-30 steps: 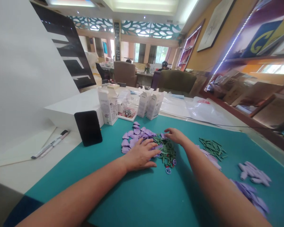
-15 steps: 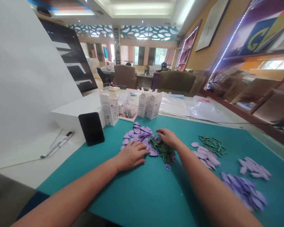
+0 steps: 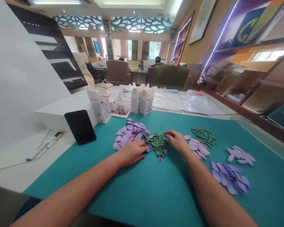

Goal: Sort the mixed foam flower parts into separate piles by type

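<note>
My left hand [image 3: 132, 152] lies palm down with fingers stretched out, over the lower right edge of a heap of lilac petal-shaped pieces [image 3: 123, 137]. Small green pieces [image 3: 157, 143] are spread beside its fingertips, some red bits among them. Two round lilac spoked pieces, one being the lower ring [image 3: 160, 160], sit at that pile's near edge. Just right of the green pile, my right hand [image 3: 177, 142] has its thumb and fingers drawn together; whatever is between them, if anything, is too small to make out.
On the green mat to the right are green sticks [image 3: 204, 137], pale petals [image 3: 197, 148], lilac tube-like pieces [image 3: 240, 155] and darker purple petals [image 3: 230, 176]. A black tablet-like panel [image 3: 80, 127], open white cartons [image 3: 146, 100] and markers [image 3: 44, 146] stand or lie farther left and back.
My right hand has shifted right, off the green pile, whose pieces now show more and lie more spread out. My left hand stays by the petals. The whole view has shifted slightly.
</note>
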`<state>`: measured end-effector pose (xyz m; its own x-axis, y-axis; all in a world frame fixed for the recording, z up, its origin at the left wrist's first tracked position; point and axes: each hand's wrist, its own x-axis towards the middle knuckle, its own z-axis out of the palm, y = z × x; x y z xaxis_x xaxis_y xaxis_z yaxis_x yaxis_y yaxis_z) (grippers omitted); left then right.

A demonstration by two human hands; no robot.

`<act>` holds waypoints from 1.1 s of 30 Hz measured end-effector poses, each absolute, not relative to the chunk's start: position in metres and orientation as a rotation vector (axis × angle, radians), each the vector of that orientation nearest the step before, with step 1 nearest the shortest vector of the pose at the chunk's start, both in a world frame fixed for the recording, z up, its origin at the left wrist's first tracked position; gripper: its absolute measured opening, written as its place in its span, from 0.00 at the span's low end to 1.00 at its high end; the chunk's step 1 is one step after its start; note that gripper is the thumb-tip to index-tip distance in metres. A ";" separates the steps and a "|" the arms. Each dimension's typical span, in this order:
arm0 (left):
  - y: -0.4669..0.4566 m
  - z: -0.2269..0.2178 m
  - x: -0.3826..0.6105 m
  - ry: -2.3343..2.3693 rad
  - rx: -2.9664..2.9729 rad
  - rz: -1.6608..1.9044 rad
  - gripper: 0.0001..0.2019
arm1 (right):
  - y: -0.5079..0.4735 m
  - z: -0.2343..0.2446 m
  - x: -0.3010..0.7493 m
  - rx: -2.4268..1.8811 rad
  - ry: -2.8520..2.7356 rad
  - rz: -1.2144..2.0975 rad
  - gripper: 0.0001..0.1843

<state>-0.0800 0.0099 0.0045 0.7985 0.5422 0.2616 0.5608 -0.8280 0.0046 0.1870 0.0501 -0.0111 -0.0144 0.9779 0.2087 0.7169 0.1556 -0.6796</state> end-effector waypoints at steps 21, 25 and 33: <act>0.018 0.025 -0.017 -1.231 -2.979 -0.505 0.14 | 0.048 -0.008 0.198 -1.672 -1.947 0.245 0.17; 0.024 0.032 -0.010 -1.294 -3.079 -0.896 0.13 | 0.050 0.001 0.229 -1.843 -1.731 0.071 0.17; 0.020 0.017 -0.014 -1.539 -3.146 -1.202 0.12 | 0.061 0.017 0.298 -2.218 -1.492 -0.118 0.20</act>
<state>-0.0138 0.0200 0.0167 0.4863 0.8249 0.2881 0.4793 -0.5275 0.7015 0.2982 0.0609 0.0167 0.4077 0.8555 0.3194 0.8950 -0.3048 -0.3258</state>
